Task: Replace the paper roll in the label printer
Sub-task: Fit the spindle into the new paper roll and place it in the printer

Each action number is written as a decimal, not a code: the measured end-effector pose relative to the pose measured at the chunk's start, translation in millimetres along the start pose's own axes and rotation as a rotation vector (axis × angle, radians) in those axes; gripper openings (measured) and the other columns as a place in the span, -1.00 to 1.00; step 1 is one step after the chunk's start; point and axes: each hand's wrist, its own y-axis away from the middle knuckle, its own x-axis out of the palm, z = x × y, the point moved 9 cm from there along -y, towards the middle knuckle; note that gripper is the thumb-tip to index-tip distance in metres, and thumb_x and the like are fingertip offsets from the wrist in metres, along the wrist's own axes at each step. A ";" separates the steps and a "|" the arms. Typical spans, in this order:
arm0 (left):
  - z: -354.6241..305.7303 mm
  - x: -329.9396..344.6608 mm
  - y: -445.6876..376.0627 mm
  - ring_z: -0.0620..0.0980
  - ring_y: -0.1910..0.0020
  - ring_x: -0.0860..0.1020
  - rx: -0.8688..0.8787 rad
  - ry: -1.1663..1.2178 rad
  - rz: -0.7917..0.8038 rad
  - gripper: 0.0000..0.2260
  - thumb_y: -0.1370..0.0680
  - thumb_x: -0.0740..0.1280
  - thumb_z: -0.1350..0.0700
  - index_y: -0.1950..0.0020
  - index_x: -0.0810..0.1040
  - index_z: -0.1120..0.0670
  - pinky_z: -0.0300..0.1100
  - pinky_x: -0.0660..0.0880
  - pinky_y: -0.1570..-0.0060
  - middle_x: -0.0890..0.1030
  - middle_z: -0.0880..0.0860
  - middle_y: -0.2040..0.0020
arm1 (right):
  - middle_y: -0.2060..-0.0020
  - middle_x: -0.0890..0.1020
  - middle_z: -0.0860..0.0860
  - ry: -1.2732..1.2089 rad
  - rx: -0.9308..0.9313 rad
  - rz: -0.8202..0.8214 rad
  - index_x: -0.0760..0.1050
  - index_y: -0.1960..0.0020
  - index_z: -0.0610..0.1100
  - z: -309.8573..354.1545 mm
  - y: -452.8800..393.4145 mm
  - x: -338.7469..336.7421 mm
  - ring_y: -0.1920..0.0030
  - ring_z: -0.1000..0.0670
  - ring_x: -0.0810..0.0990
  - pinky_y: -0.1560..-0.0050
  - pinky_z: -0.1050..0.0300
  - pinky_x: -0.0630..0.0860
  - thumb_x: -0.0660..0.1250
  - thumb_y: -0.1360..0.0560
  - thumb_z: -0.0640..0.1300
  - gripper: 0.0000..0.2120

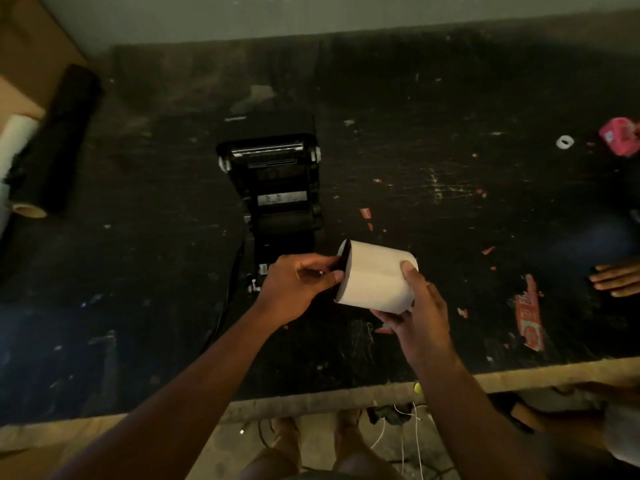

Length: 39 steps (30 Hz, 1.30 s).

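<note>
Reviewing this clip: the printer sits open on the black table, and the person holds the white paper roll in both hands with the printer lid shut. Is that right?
Not quite. The head view shows the printer with its lid open, its insides exposed. The rest stands: it sits on the black table, and the left hand and right hand hold the white paper roll.
</note>
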 end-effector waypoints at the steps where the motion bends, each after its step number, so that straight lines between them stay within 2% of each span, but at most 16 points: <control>1: 2.2 -5.3 4.5 -0.23 -0.10 0.69 -0.007 0.013 0.002 -0.70 -0.57 0.48 0.09 -0.31 0.67 -0.01 -0.31 0.60 -0.14 0.74 -0.08 -0.14 | -0.27 0.55 -0.06 0.018 -0.007 0.002 0.61 -0.05 0.01 -1.2 2.7 5.2 -0.26 -0.17 0.58 -0.01 -0.28 0.72 0.66 -0.16 0.19 -0.45; 3: 7.3 -14.9 14.3 -0.17 -0.15 0.69 -0.032 0.055 0.003 -0.71 -0.61 0.42 0.08 -0.34 0.65 -0.02 -0.20 0.61 -0.19 0.73 -0.05 -0.17 | -0.22 0.57 -0.03 0.064 -0.034 0.008 0.59 -0.10 -0.01 -2.7 6.3 15.4 -0.23 -0.12 0.59 -0.05 -0.28 0.71 0.63 -0.30 0.15 -0.53; 6: 19.0 -25.8 31.9 -0.09 -0.22 0.67 -0.111 0.216 -0.024 -0.74 -0.66 0.31 -0.01 -0.34 0.61 -0.09 -0.05 0.60 -0.25 0.69 -0.04 -0.24 | -0.18 0.60 0.00 0.146 -0.121 0.042 0.55 -0.16 -0.04 -2.1 11.4 35.0 -0.18 -0.06 0.63 0.04 -0.11 0.74 0.56 -0.44 0.10 -0.60; 8: 27.2 -27.3 46.3 -0.07 -0.26 0.64 -0.161 0.334 -0.042 -0.64 -0.60 0.32 -0.15 -0.36 0.58 -0.09 -0.02 0.60 -0.26 0.66 -0.03 -0.28 | -0.15 0.66 0.01 0.206 -0.215 0.092 0.55 -0.16 -0.03 -1.0 16.1 52.4 -0.17 -0.04 0.67 0.09 -0.01 0.74 0.55 -0.46 0.07 -0.64; 10: 35.4 -32.6 60.7 -0.07 -0.28 0.63 -0.160 0.334 -0.107 -0.51 -0.55 0.37 -0.22 -0.41 0.52 -0.05 -0.04 0.64 -0.20 0.63 -0.06 -0.31 | -0.10 0.71 0.11 0.315 -0.313 0.163 0.56 -0.14 0.08 -3.3 21.4 71.9 -0.15 0.03 0.70 0.02 -0.03 0.73 0.56 -0.44 0.12 -0.65; 11: 39.8 -38.3 67.3 -0.08 -0.27 0.63 -0.146 0.306 -0.159 -0.49 -0.53 0.38 -0.21 -0.42 0.51 -0.03 -0.04 0.66 -0.17 0.62 -0.08 -0.30 | -0.08 0.71 0.18 0.381 -0.355 0.203 0.55 -0.12 0.15 -5.5 24.1 81.8 -0.12 0.10 0.70 -0.01 -0.02 0.72 0.56 -0.41 0.18 -0.65; 13: 50.8 -50.8 76.8 -0.09 -0.26 0.63 -0.136 0.294 -0.247 -0.48 -0.50 0.39 -0.15 -0.42 0.49 -0.01 0.00 0.66 -0.17 0.61 -0.07 -0.30 | -0.06 0.69 0.28 0.497 -0.441 0.268 0.54 -0.07 0.24 -8.7 27.8 100.8 -0.08 0.20 0.69 0.06 0.16 0.69 0.52 -0.37 0.30 -0.66; 15: 60.2 -61.7 80.1 -0.09 -0.26 0.63 -0.129 0.298 -0.287 -0.49 -0.50 0.39 -0.11 -0.41 0.48 0.02 0.08 0.65 -0.19 0.60 -0.05 -0.31 | -0.05 0.70 0.23 0.583 -0.507 0.293 0.54 -0.08 0.22 -9.8 26.6 116.3 -0.05 0.23 0.68 0.12 0.35 0.62 0.50 -0.38 0.34 -0.63; 17: 65.3 -71.8 78.2 -0.09 -0.26 0.64 -0.108 0.287 -0.309 -0.50 -0.50 0.40 -0.09 -0.40 0.49 0.03 0.09 0.64 -0.21 0.61 -0.04 -0.31 | -0.06 0.68 0.17 0.649 -0.540 0.306 0.55 -0.11 0.18 -10.2 21.5 129.7 -0.07 0.23 0.67 0.10 0.38 0.59 0.49 -0.39 0.35 -0.60; 21: 70.2 -95.4 60.7 -0.13 -0.30 0.62 -0.075 0.255 -0.340 -0.48 -0.50 0.44 -0.07 -0.44 0.48 0.00 -0.02 0.64 -0.22 0.62 -0.07 -0.33 | -0.19 0.52 0.17 0.788 -0.623 0.328 0.55 -0.21 0.19 -5.2 12.0 153.3 -0.17 0.18 0.60 -0.02 0.30 0.59 0.41 -0.42 0.41 -0.53; 26: 75.3 -113.5 22.2 -0.11 -0.29 0.61 -0.047 0.191 -0.380 -0.48 -0.56 0.48 0.08 -0.50 0.44 0.01 -0.28 0.63 -0.12 0.48 0.00 -0.43 | -0.30 0.47 0.03 0.849 -0.714 0.331 0.53 -0.36 0.02 3.0 -6.0 179.7 -0.18 0.12 0.62 0.03 0.43 0.60 0.41 -0.57 0.15 -0.59; 29: 80.1 -115.0 -1.5 -0.02 -0.30 0.60 -0.055 0.175 -0.418 -0.48 -0.56 0.50 0.15 -0.49 0.44 0.02 -0.30 0.62 -0.12 0.39 0.02 -0.43 | -0.35 0.43 -0.08 0.863 -0.703 0.295 0.53 -0.41 -0.14 5.9 -24.0 188.3 -0.24 0.00 0.61 -0.11 0.32 0.60 0.41 -0.60 0.04 -0.55; 31: 83.2 -113.6 -15.3 0.00 -0.31 0.59 -0.063 0.165 -0.425 -0.47 -0.55 0.50 0.16 -0.49 0.44 0.03 -0.37 0.60 -0.09 0.39 0.02 -0.41 | -0.37 0.42 -0.11 0.898 -0.689 0.268 0.54 -0.42 -0.18 5.6 -35.5 191.5 -0.23 0.03 0.58 -0.06 0.48 0.53 0.41 -0.61 0.02 -0.55; 33: 86.8 -112.4 -26.0 0.00 -0.32 0.58 -0.063 0.133 -0.429 -0.46 -0.55 0.51 0.17 -0.50 0.45 0.06 -0.45 0.56 -0.06 0.39 0.03 -0.40 | -0.35 0.44 -0.13 0.925 -0.708 0.243 0.57 -0.38 -0.19 6.0 -44.4 193.1 -0.11 0.17 0.53 0.08 0.69 0.37 0.41 -0.61 -0.01 -0.59; 34: 88.9 -112.0 -30.5 0.00 -0.32 0.58 -0.062 0.115 -0.428 -0.47 -0.55 0.51 0.17 -0.50 0.45 0.08 -0.46 0.56 -0.06 0.40 0.04 -0.40 | -0.32 0.46 -0.14 0.933 -0.715 0.234 0.58 -0.37 -0.20 5.9 -48.6 193.4 -0.07 0.21 0.49 0.10 0.73 0.32 0.42 -0.61 -0.03 -0.61; 39: 103.6 -108.6 -45.0 -0.01 -0.29 0.61 -0.106 0.053 -0.410 -0.47 -0.54 0.53 0.16 -0.49 0.48 0.11 -0.55 0.51 0.00 0.46 0.07 -0.39 | -0.21 0.47 -0.02 0.964 -0.693 0.202 0.60 -0.34 -0.18 1.7 -64.5 191.6 -0.12 0.07 0.56 0.09 0.70 0.34 0.46 -0.59 -0.06 -0.64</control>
